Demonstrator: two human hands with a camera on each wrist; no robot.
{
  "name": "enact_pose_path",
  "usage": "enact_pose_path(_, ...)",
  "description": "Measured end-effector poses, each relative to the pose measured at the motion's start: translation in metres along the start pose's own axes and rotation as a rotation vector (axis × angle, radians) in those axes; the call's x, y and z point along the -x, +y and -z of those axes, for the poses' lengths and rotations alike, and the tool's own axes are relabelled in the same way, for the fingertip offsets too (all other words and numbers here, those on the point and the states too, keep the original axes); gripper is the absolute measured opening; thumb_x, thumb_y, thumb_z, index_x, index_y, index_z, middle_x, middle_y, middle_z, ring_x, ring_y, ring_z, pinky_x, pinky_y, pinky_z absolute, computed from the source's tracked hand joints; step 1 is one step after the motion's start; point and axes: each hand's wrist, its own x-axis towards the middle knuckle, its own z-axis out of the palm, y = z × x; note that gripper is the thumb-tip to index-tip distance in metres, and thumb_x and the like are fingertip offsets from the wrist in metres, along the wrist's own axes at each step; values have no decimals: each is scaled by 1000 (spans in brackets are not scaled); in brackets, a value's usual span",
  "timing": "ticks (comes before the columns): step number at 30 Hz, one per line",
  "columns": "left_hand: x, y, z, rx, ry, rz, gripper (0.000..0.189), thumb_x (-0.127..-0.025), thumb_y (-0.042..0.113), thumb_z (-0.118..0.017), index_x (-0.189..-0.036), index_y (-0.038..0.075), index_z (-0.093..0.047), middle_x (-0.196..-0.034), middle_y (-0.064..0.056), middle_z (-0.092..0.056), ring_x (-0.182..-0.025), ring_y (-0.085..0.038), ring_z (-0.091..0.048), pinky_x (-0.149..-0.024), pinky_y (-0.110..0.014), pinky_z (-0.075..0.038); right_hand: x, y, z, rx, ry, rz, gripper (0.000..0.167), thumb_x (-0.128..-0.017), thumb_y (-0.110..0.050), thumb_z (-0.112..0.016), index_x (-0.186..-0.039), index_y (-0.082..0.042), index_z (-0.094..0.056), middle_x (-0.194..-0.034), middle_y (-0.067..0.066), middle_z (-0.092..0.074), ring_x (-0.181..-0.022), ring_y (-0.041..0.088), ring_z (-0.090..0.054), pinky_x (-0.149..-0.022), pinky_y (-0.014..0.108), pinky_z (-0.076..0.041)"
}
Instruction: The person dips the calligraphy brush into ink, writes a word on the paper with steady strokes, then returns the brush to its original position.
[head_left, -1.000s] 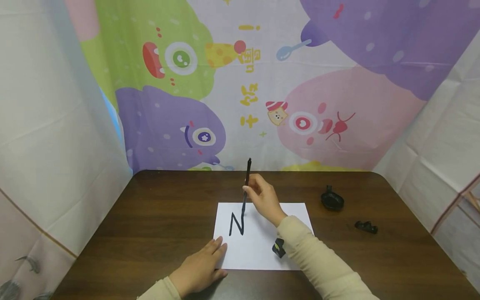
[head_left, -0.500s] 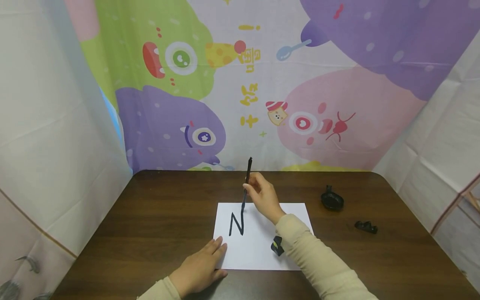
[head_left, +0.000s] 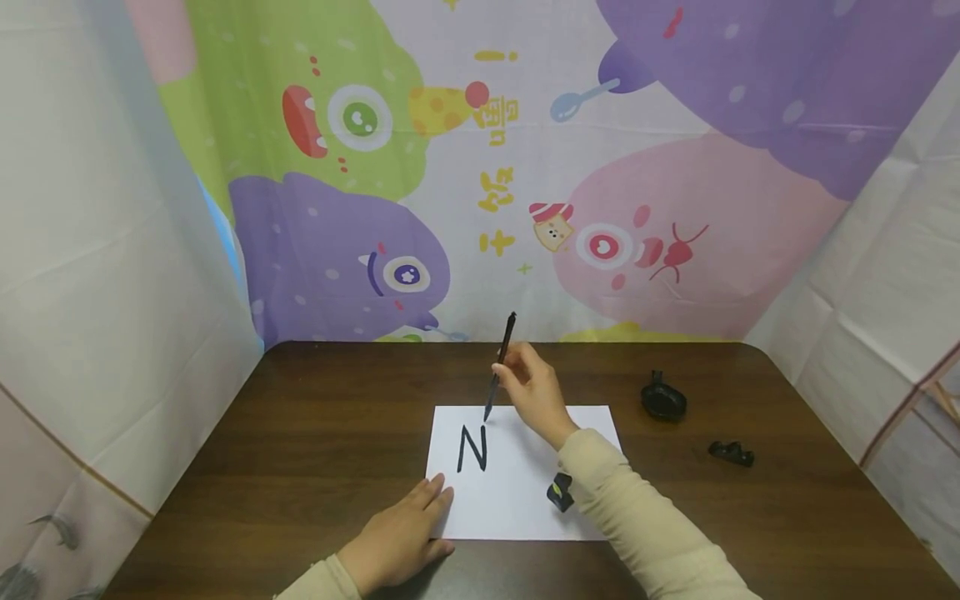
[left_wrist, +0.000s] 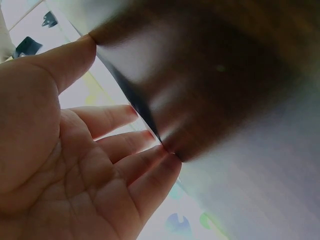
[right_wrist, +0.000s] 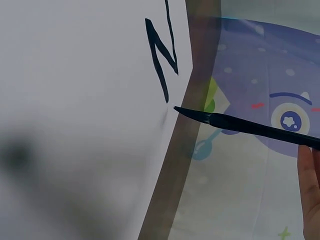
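My right hand point(head_left: 536, 392) pinches a black writing brush point(head_left: 505, 348) near the middle of its handle. The brush leans to the right, its dark bristles close over the top of the right stroke of a black letter N point(head_left: 472, 450). In the right wrist view, a small gap shows between the brush point(right_wrist: 250, 127) tip and the stroke's end. White paper point(head_left: 510, 508) bears the letter. At its lower left corner, my left hand point(head_left: 401, 529) rests with fingers extended over the edge. The left wrist view shows that palm point(left_wrist: 65, 165) and fingertips from below.
A small black object with a green mark point(head_left: 559, 492) sits on the paper beside my right sleeve. Right of the paper on the brown table point(head_left: 300, 450) are a black dish with a stubby handle point(head_left: 664, 403) and a wavy black brush rest point(head_left: 731, 453). A cartoon-printed curtain point(head_left: 465, 292) hangs behind.
The brush tip has moved up along the N's right stroke and come off its top end. The brush now leans further right. My left hand has stayed in place.
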Motion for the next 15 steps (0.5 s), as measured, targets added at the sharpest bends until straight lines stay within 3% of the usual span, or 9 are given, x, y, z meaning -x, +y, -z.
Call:
enact_pose_path(11,0,0,0,-5,-5,3,66,-88,39,-69,-141,4,-51,-151,-18,-44,-138,-37,-45,-102,-55,-47,8,0,5,23,3,18,14,-90,5,-63,-102,7,-57,-86,23,-63,-83,36,-68,-73,33,-60)
enact_pose_path(15,-1,0,0,2,-12,4,66,-88,39,-69,-141,4,-50,-152,-18,-43,-138,-37,-44,-102,-55,-46,8,19,1,32,9,11,15,-90,4,-64,-104,6,-58,-87,22,-64,-81,33,-68,-72,30,-60)
